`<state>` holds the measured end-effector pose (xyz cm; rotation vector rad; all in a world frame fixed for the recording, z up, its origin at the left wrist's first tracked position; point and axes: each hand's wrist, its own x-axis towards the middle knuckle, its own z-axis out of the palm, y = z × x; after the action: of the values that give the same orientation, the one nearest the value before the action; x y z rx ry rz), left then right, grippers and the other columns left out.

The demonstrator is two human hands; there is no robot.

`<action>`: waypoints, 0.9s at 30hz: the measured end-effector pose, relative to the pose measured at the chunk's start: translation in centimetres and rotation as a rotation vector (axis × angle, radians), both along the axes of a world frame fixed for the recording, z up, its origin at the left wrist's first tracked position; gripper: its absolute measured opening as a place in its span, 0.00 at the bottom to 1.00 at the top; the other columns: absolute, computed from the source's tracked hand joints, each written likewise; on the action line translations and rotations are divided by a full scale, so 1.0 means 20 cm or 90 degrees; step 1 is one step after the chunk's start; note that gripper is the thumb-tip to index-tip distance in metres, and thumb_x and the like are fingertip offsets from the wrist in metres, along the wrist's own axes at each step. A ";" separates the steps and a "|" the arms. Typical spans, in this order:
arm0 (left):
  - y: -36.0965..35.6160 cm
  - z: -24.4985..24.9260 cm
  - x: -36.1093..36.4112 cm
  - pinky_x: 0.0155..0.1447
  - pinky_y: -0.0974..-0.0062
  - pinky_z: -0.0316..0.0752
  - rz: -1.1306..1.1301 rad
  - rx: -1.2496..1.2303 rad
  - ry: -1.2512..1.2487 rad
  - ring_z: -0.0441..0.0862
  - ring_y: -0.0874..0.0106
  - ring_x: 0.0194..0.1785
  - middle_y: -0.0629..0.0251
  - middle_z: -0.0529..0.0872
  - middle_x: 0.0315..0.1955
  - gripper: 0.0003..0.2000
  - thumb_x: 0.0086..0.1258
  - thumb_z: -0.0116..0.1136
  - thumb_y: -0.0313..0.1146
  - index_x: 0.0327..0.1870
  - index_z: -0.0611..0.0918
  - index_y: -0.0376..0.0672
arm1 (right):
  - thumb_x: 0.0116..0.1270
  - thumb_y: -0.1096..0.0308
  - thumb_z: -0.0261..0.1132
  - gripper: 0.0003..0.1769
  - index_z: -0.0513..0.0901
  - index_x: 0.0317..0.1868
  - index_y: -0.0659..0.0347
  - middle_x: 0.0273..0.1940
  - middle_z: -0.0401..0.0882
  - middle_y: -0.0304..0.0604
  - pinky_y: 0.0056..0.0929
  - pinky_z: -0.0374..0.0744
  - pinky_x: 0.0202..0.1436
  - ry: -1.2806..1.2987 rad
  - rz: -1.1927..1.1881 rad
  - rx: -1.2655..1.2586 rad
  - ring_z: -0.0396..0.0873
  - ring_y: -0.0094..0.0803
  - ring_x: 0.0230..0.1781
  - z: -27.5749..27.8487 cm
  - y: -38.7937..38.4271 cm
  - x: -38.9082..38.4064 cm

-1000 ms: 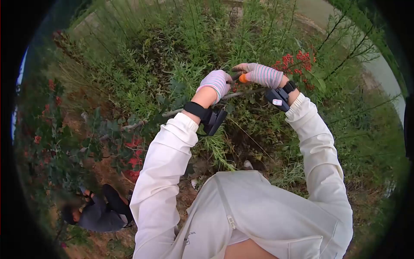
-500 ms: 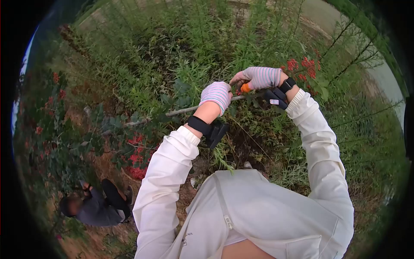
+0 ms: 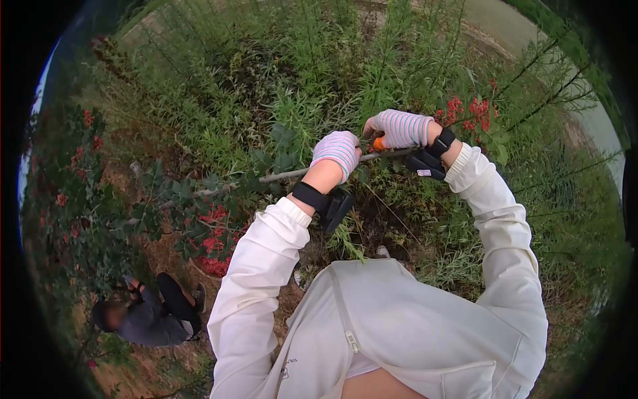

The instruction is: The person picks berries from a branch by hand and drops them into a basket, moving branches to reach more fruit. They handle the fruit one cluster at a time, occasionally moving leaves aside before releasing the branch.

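Observation:
My left hand, in a striped glove, closes around a thin grey-brown branch that runs from the leafy shrub on the left. My right hand, gloved the same way, is closed on a small orange-handled tool. The tool's working end is hidden, so its kind does not show. Both hands are close together above the branch, with the right one slightly higher. Red berry clusters hang just beyond my right wrist.
More red berries hang at the lower left beside my left sleeve. Tall green weeds stand in front of me. A person in dark clothes crouches at lower left. A pale path curves along the right.
Both hands have shifted slightly to the right and a little down. More of the branch shows under my right hand, and the small red bit between the hands is out of sight.

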<state>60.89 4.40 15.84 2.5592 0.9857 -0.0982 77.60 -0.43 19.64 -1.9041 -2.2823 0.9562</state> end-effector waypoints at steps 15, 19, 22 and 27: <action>-0.01 -0.01 0.00 0.49 0.64 0.74 -0.006 -0.033 -0.008 0.80 0.57 0.43 0.55 0.83 0.38 0.14 0.60 0.55 0.38 0.44 0.82 0.44 | 0.57 0.76 0.63 0.25 0.69 0.56 0.71 0.46 0.78 0.46 0.24 0.78 0.45 0.576 -0.490 0.198 0.79 0.31 0.43 0.00 -0.41 -0.07; -0.13 0.12 -0.13 0.55 0.65 0.70 -0.059 0.286 -0.299 0.77 0.58 0.49 0.56 0.80 0.46 0.16 0.60 0.56 0.35 0.49 0.78 0.42 | 0.59 0.64 0.66 0.29 0.68 0.56 0.72 0.46 0.77 0.45 0.23 0.80 0.43 0.965 -0.422 0.057 0.79 0.28 0.43 -0.12 -0.63 -0.14; -0.41 0.39 -0.47 0.54 0.67 0.71 -0.127 0.199 -0.539 0.77 0.59 0.48 0.56 0.80 0.45 0.16 0.56 0.57 0.24 0.48 0.77 0.38 | 0.54 0.57 0.71 0.36 0.67 0.57 0.70 0.46 0.75 0.44 0.26 0.79 0.48 0.943 -0.426 -0.148 0.78 0.30 0.43 -0.04 -0.76 -0.35; -0.71 0.09 -1.19 0.50 0.71 0.74 0.127 -0.057 -0.465 0.80 0.63 0.44 0.56 0.83 0.40 0.12 0.65 0.51 0.33 0.43 0.80 0.37 | 0.53 0.58 0.72 0.36 0.67 0.58 0.67 0.49 0.74 0.44 0.29 0.77 0.54 1.019 -0.182 -0.506 0.75 0.32 0.51 -0.28 -0.69 -0.80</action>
<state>37.14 -9.82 17.65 2.1175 0.8906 0.7682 61.60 -14.20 13.99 -0.6709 -0.6858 2.2478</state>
